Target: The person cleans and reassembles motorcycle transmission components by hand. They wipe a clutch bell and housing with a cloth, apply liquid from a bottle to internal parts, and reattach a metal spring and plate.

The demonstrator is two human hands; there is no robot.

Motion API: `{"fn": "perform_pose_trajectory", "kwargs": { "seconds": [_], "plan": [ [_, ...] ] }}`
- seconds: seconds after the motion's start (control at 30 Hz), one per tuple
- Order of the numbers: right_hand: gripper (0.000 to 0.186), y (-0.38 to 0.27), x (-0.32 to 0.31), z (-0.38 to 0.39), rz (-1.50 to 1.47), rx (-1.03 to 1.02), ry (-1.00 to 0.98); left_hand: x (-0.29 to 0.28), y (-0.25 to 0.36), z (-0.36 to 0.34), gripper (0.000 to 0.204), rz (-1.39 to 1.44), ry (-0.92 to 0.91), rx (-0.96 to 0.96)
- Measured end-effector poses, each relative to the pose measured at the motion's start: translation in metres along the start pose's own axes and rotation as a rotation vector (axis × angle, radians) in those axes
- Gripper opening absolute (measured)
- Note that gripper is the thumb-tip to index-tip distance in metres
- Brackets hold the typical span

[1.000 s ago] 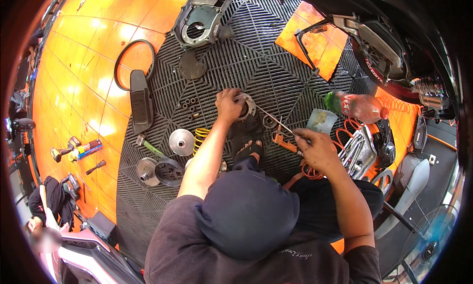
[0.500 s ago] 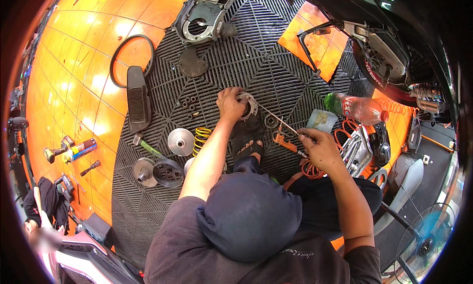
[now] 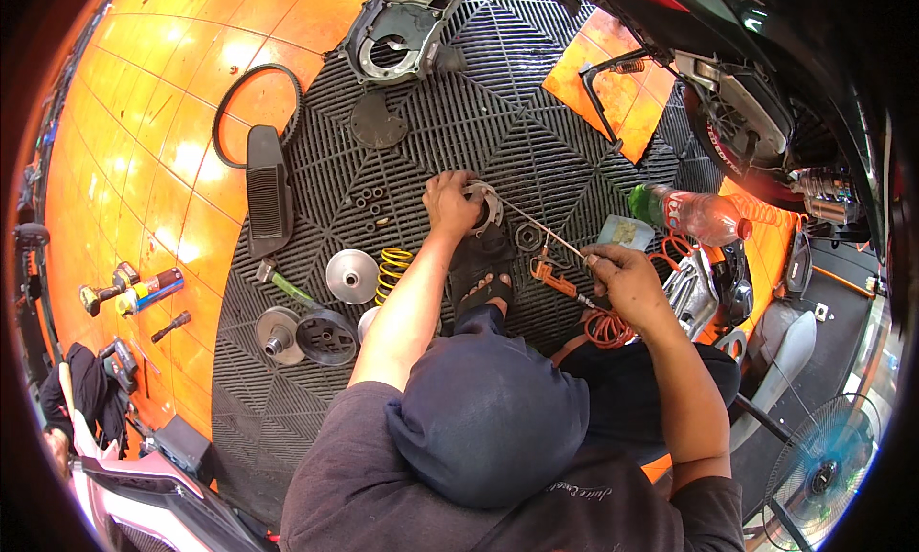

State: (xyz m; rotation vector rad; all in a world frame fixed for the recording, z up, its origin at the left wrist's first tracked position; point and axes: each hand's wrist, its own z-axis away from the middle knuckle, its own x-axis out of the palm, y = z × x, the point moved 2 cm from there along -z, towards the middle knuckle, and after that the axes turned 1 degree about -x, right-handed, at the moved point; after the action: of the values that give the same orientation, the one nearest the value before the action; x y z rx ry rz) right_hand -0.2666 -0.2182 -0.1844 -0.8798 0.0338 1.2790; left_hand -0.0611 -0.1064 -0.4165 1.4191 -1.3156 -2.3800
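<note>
Nearest you on the left, the drum (image 3: 327, 335) lies on the mat (image 3: 287, 399), with the silver disc (image 3: 352, 276) and yellow spring (image 3: 391, 272) just beyond it. On the right, the hose (image 3: 610, 329) lies coiled near your knee. Your right hand (image 3: 616, 274) is closed around the near end of the rod (image 3: 543, 226), which slants far and left to the curved part (image 3: 490, 207); whether its tip touches, you can't tell from here. The orange air gun (image 3: 553, 276) lies left of that hand. Your left hand (image 3: 452, 204) grips the curved part by its left side, at the far end of your sandal (image 3: 481, 260). Farther left are the filter (image 3: 269, 193) and belt (image 3: 257, 116); farthest off, the casing (image 3: 392, 54).
</note>
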Motion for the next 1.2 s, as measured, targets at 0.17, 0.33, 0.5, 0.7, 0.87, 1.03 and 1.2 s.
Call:
{"fn": "perform_pose_trajectory", "kwargs": {
  "seconds": [0.17, 0.33, 0.5, 0.7, 0.87, 1.03, 1.2],
  "plan": [
    [0.029, -0.006, 0.001, 0.001, 0.003, -0.013, 0.009, 0.001, 0.0, -0.001, 0.035, 0.007, 0.0, -0.002],
    [0.03, -0.008, 0.0, 0.001, 0.017, -0.021, 0.007, -0.001, 0.002, 0.0, 0.036, -0.011, -0.005, -0.012],
    [0.031, -0.007, 0.002, 0.0, 0.014, -0.026, 0.008, 0.001, 0.0, 0.0, 0.037, -0.014, -0.016, -0.011],
    [0.035, -0.013, -0.001, -0.002, 0.157, -0.036, 0.013, 0.0, 0.001, 0.0, 0.036, -0.022, -0.023, -0.012],
    [0.033, -0.063, -0.005, -0.008, 0.678, -0.23, 0.029, 0.001, 0.002, -0.002, 0.032, -0.053, -0.039, -0.009],
    [0.029, -0.113, -0.002, -0.033, 0.985, -0.19, -0.161, -0.003, 0.013, -0.005, 0.032, -0.091, -0.096, -0.038],
    [0.024, -0.16, 0.002, -0.026, 1.286, -0.375, -0.28, 0.003, 0.005, -0.006, 0.033, -0.103, -0.057, 0.046]
  ]
}}
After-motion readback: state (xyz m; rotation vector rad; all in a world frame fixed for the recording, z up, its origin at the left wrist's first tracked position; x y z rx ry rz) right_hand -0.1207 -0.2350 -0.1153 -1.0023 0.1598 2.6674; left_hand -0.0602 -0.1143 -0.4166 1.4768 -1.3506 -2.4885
